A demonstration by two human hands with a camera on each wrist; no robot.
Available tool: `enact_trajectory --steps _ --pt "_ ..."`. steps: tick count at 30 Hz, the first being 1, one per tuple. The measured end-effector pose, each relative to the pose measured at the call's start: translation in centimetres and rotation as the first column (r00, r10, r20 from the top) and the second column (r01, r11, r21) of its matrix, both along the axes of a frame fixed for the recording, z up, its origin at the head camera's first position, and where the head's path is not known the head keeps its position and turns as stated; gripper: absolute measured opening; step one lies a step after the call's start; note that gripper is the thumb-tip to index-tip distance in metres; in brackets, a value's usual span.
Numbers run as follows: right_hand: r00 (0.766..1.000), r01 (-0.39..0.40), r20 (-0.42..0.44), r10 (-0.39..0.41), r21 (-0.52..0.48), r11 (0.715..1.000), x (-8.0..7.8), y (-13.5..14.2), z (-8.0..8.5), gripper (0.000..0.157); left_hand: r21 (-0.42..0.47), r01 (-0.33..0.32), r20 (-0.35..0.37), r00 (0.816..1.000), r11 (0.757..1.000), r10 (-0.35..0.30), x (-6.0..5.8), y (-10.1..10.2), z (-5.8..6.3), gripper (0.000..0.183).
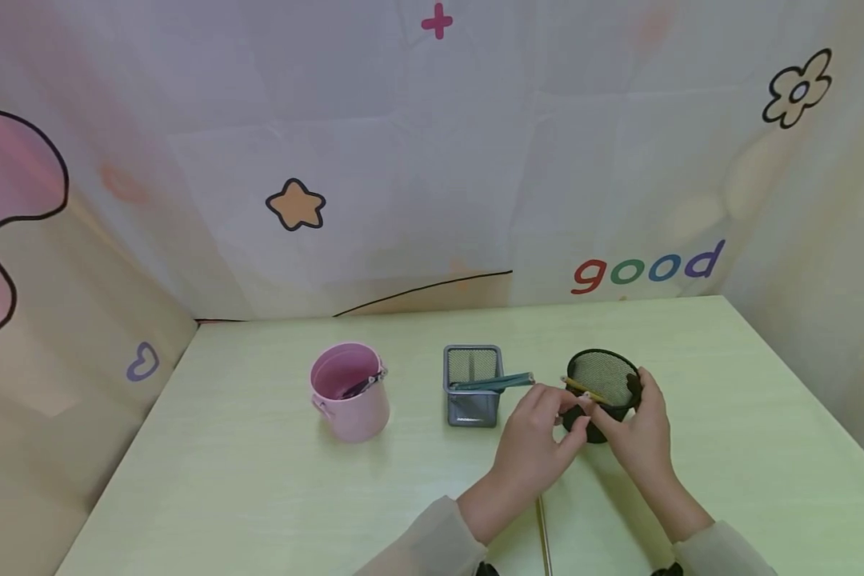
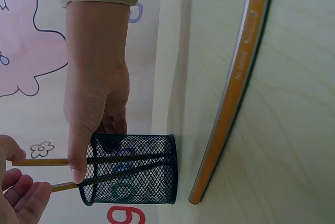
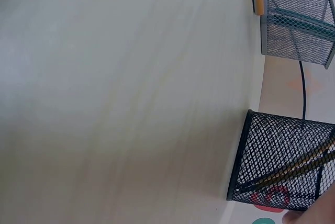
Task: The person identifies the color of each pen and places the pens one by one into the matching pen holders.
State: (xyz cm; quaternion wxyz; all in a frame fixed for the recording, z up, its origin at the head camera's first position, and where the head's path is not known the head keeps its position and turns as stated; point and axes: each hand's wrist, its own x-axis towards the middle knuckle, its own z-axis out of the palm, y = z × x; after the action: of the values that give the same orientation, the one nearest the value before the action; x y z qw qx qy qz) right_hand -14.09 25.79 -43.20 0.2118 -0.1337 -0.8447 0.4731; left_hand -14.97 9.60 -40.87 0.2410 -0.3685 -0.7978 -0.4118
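My right hand point(image 1: 641, 440) holds a round black mesh pen holder point(image 2: 131, 192) around its side, thumb laid over the rim beside the pencils. Two yellow pencils point(image 2: 44, 162) lean inside, their upper ends sticking out. My left hand point(image 1: 536, 436) is at the mouth of the holder, thumb and fingers curled at the end of the lower pencil point(image 2: 65, 186), whose tip they hide. The other pencil's end shows just past the left index finger. Another yellow pencil point(image 1: 544, 536) lies on the table below my left forearm.
A square grey mesh pen holder point(image 1: 473, 408) with several green pencils point(image 1: 493, 382) leaning over its rim stands left of the black one. Farther left is a pink bucket point(image 1: 360, 412) with dark pens point(image 1: 360, 388) in it. A printed curtain point(image 1: 403, 160) hangs behind the table point(image 1: 245, 480).
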Motion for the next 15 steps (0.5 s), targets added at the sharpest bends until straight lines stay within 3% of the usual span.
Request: enact_trajectory --steps 5,9,15 --pt "1.000 0.006 -0.013 -0.006 -0.004 1.000 0.0 0.0 0.0 0.092 0.049 0.021 0.089 0.996 0.999 -0.025 0.6 -0.4 0.0 0.016" --pt "1.000 0.015 -0.019 -0.015 -0.001 1.000 0.0 -0.1 0.1 0.092 0.050 0.012 0.188 0.982 0.999 -0.021 1.2 -0.8 -0.1 0.017" --pt "1.000 0.017 -0.023 -0.017 0.005 1.000 0.0 -0.2 -0.1 0.090 0.041 -0.016 0.360 0.933 0.999 0.000 2.3 -1.4 0.1 0.018"
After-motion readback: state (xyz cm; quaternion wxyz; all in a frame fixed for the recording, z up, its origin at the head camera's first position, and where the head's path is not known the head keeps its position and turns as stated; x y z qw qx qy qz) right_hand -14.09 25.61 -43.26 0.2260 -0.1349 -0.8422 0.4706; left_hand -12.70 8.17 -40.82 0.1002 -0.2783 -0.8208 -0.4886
